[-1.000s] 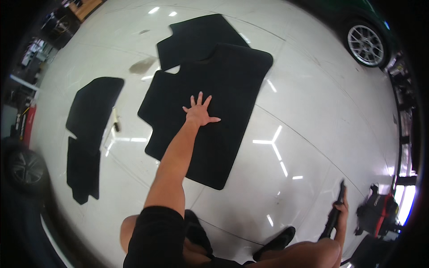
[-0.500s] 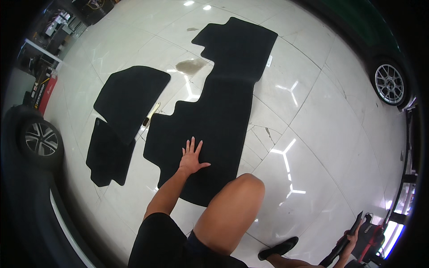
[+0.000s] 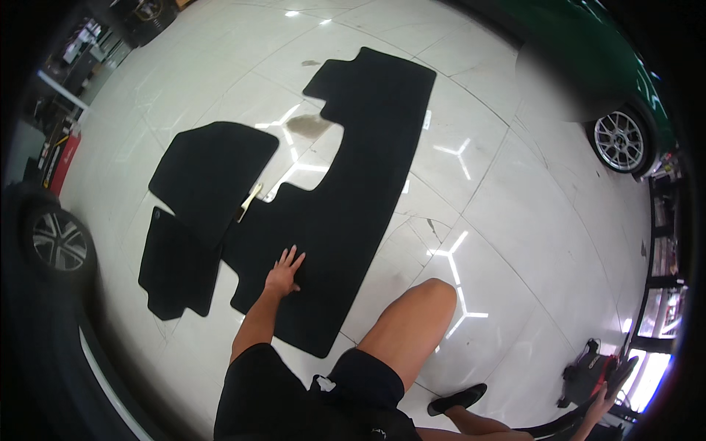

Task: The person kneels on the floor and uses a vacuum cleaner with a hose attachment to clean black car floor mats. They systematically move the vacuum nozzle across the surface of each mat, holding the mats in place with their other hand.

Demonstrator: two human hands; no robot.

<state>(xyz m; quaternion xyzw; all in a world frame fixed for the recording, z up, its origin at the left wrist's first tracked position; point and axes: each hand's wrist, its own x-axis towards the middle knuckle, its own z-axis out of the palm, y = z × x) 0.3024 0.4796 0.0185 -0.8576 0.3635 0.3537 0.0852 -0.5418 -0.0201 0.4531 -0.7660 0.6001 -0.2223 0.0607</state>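
Note:
My left hand (image 3: 282, 275) lies flat on a long black floor mat (image 3: 346, 198), fingers stretched out and thumb to the side. The mat has a stepped left edge and a smooth right edge. Far to the lower right, my right hand (image 3: 599, 404) grips a black hose nozzle (image 3: 624, 375) that points up and away. Two smaller black mats, one rounded (image 3: 213, 169) and one notched (image 3: 176, 261), overlap left of the long mat. Between them and the long mat rests a brush (image 3: 251, 198) with a pale handle and dark bristles.
A grey and red wheeled machine (image 3: 588, 367) stands beyond my right hand. Car wheels show at the left (image 3: 60, 241) and right (image 3: 621, 140). Glossy tiles (image 3: 507, 242) hold cracks and a brownish patch (image 3: 309, 126). My bent knee (image 3: 434, 301) is beside the long mat.
The long mat has shifted left under my left hand, and its creased right edge now runs smoothly. My right hand and the nozzle have swung farther right. The view has moved slightly.

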